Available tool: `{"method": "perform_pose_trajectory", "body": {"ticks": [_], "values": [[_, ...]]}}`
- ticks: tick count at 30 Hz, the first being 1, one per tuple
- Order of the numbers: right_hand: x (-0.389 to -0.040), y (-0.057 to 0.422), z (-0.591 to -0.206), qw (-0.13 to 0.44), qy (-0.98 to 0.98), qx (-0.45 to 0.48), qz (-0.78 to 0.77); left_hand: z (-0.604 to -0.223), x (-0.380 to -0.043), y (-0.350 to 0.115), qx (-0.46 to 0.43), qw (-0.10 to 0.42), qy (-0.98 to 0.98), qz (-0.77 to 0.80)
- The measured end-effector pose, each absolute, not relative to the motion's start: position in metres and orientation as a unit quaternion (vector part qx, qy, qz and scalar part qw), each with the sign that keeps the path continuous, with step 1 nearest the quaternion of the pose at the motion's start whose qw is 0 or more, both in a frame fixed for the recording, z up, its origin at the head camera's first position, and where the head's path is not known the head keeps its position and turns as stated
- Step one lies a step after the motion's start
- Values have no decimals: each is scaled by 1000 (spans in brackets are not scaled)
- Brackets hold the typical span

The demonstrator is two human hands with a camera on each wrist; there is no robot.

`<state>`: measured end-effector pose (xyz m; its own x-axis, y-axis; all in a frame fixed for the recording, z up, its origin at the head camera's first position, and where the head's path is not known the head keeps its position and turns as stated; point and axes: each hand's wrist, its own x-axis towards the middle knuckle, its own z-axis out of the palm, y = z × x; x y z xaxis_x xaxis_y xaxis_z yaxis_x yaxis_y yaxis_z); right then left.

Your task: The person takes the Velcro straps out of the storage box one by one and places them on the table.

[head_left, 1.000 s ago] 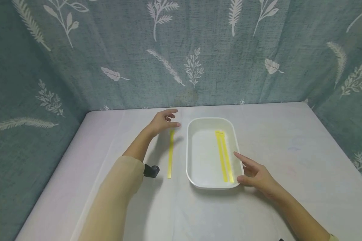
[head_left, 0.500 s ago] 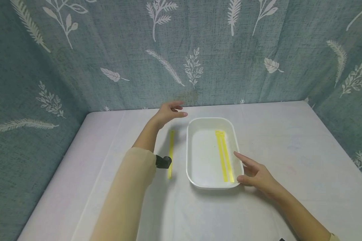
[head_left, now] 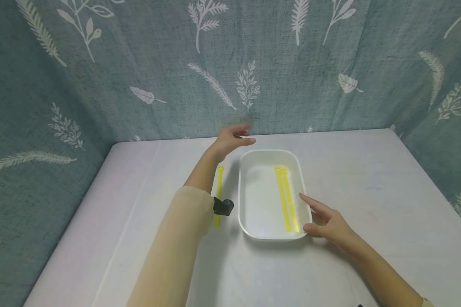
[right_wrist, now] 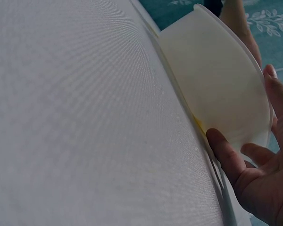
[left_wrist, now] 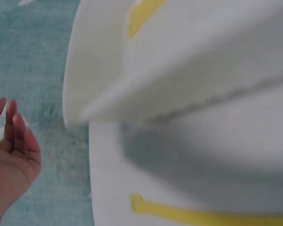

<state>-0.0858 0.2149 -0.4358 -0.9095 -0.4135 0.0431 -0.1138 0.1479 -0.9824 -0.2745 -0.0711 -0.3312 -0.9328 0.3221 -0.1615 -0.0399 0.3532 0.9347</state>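
Note:
A white rectangular tray rests on the white-covered table, and two thin yellow straps lie side by side inside it. Each has a slotted head at its far end. Left of the tray, another yellow strap lies on the cloth, partly covered by the left forearm. My left hand hovers beyond the tray's far left corner, fingers loosely bent and holding nothing. At the tray's near right corner, my right hand touches its outer side with spread thumb and fingers, also visible in the right wrist view.
A black wrist camera sticks out from the left sleeve over the loose strap. Behind the table's far edge hangs a green-blue curtain with white leaf prints, which also closes off both sides.
My left hand has moved right and farther away, from above the loose strap's head to beyond the tray's far left corner. The right hand, tray and straps stay put.

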Motion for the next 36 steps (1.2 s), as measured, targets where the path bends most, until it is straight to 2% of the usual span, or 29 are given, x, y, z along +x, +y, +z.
{"method": "perform_pose_trajectory", "body": {"ticks": [17,25,36], "values": [[-85,216,-433,124,746,-171,-632,-344,-262,-24,152,211,786,562],[-85,214,-435,124,751,-171,-625,-355,-258,-13,153,234,776,566],[-85,214,-437,124,752,-181,-622,-379,-248,2,110,216,786,569]]}}
